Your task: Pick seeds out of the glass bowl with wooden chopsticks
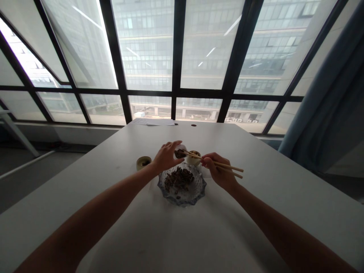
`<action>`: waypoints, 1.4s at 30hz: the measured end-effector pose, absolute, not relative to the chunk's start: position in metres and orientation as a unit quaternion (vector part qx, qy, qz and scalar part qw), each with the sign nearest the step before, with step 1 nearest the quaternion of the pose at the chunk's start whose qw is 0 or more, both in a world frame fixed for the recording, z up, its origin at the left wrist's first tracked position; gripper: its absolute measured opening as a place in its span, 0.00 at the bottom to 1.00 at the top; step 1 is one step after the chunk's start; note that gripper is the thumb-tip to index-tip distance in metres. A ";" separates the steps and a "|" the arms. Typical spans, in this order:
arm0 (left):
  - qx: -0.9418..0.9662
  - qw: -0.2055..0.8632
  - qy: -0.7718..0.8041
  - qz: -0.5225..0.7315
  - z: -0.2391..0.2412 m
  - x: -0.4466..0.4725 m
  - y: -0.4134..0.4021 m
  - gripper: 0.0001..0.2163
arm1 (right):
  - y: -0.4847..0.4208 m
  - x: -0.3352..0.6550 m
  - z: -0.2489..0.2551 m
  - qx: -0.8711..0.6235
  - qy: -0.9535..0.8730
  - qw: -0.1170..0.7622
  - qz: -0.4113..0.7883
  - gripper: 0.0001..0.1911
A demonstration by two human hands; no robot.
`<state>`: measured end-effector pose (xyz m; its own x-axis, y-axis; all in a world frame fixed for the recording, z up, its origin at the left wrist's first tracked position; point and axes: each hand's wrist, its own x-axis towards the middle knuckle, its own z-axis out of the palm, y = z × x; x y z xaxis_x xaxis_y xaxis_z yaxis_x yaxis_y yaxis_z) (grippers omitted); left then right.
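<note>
My left hand (167, 157) curves its thumb and fingers around a small white bowl (182, 146), tilted so that dark pieces (179, 153) show inside. Wooden chopsticks (229, 166) are gripped in my right hand (220, 172); their tips reach into the mouth of that bowl. Below both hands stands a clear glass bowl (186, 200) with a scalloped rim, holding a heap of small dark elongated pieces (179, 178). Just behind it, under the chopsticks, is a small pale-yellow cup (193, 160) with something in it.
Another small yellowish cup (141, 163) with dark contents stands left of my left hand. Something pale, partly hidden, lies beside my right hand. White paper (153, 122) rests at the far edge of the white table (119, 220). Windows rise behind; a blue curtain (321, 98) hangs right.
</note>
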<state>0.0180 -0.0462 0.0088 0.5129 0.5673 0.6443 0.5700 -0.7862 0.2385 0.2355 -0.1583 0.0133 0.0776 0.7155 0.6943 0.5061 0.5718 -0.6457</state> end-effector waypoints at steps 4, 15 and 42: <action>-0.856 -0.032 -0.399 -0.326 0.014 0.020 -0.043 0.32 | -0.167 0.239 0.034 -0.462 -0.619 0.617 0.150 0.31; -0.843 -0.060 -0.493 -0.207 0.010 0.011 -0.030 0.33 | -0.180 0.233 0.048 -0.472 -0.728 0.390 0.309 0.31; -0.746 -0.065 -0.510 -0.423 -0.053 -0.100 -0.067 0.27 | -0.186 0.236 0.055 -0.459 -0.779 0.402 0.144 0.26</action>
<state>-0.1002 -0.0670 -0.0531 0.1217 0.8156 0.5656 0.7059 -0.4718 0.5283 0.2359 -0.1858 0.0547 -0.2547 0.8311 0.4943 0.5993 0.5369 -0.5939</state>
